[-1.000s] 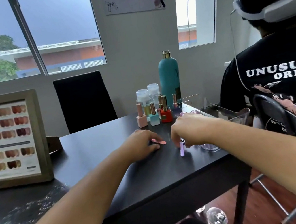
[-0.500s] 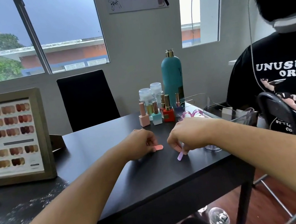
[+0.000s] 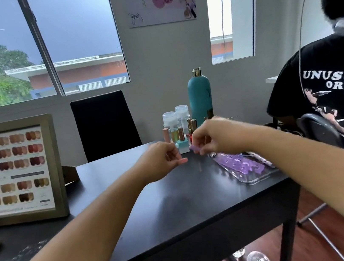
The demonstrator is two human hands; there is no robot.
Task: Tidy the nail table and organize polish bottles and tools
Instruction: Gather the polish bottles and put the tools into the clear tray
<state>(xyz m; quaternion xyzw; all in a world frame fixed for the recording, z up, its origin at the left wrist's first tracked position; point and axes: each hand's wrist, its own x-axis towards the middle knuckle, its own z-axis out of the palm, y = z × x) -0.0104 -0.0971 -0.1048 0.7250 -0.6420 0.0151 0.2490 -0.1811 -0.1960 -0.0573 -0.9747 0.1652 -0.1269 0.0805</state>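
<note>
The right hand [image 3: 214,137] is lifted a bit over the black table [image 3: 178,207]. Its fingers are pinched on a little purple tool [image 3: 195,148]; one end sticks out to the left. The left hand [image 3: 163,159] is curled up too, w/ a small pink thing [image 3: 182,161] poking out past the fingertips. It looks held, but it's blurry.

Both bits look tiny, thin & very light, prob. plastic or foam. Easy to drop or flick away. Best to hold them w/ 2 fingertips near the middle, not the very end.

Just right of the hands sits a clear tray [image 3: 250,180] w/ purple toe spacers [image 3: 241,164] inside; prob. a good home for the tools. Behind the hands stand small polish bottles [image 3: 182,143], close together. They're glass, so heavier & can tip or break. Grab those round the body. A tall teal bottle [image 3: 200,97] stands at the back.
</note>
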